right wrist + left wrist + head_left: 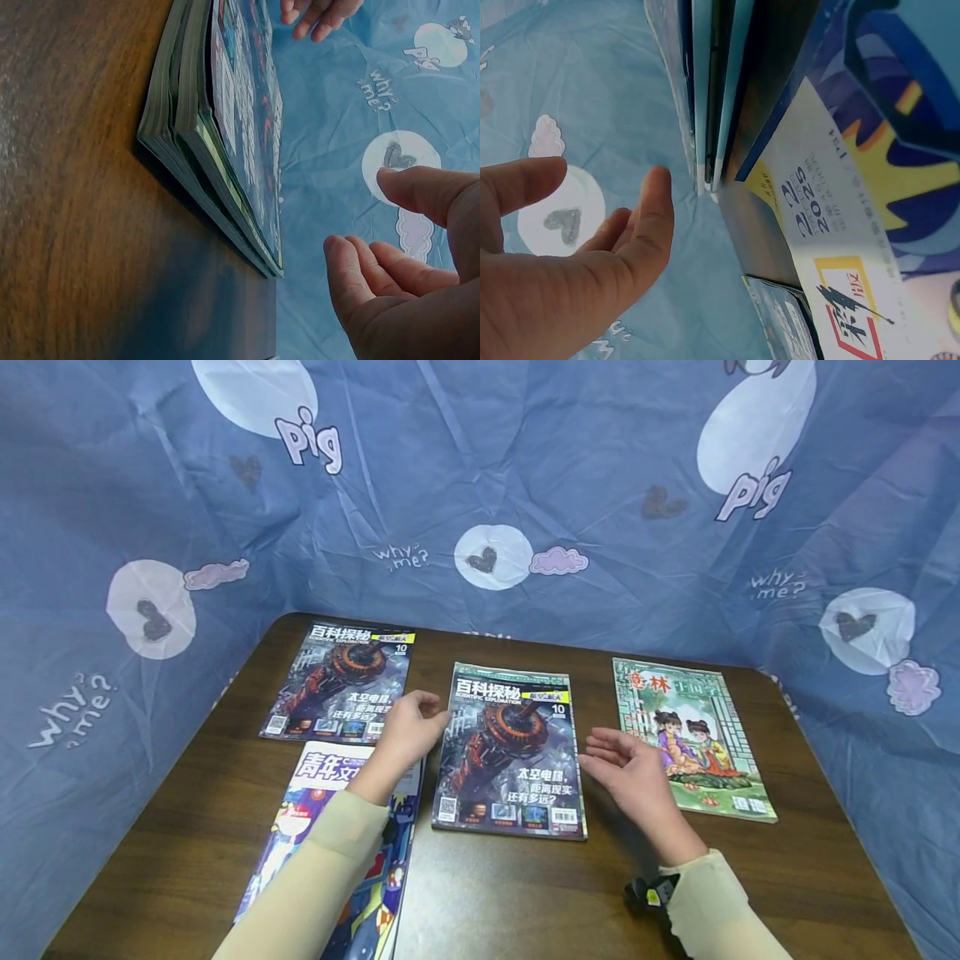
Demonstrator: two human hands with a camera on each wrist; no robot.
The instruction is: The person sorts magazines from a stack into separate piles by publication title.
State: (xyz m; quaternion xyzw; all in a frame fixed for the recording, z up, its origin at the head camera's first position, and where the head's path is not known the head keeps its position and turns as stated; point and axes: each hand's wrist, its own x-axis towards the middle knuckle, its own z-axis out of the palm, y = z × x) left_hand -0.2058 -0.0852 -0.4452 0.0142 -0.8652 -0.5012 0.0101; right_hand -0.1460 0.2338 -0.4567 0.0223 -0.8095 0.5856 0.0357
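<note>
I count magazines in four spots on the tabletop (810,868): the central stack (513,760) mid-frame, the upper-left magazine (341,685) bearing the same cover, the lower-left magazine (300,807), and the green magazine (693,739) at right. My two hands flank the central stack, left hand (411,727) and right hand (633,777) just beside its edges, each grip spread, thumb apart from fingers. The right wrist view shows at least two thick layers in that stack; I can't tell its full count.
</note>
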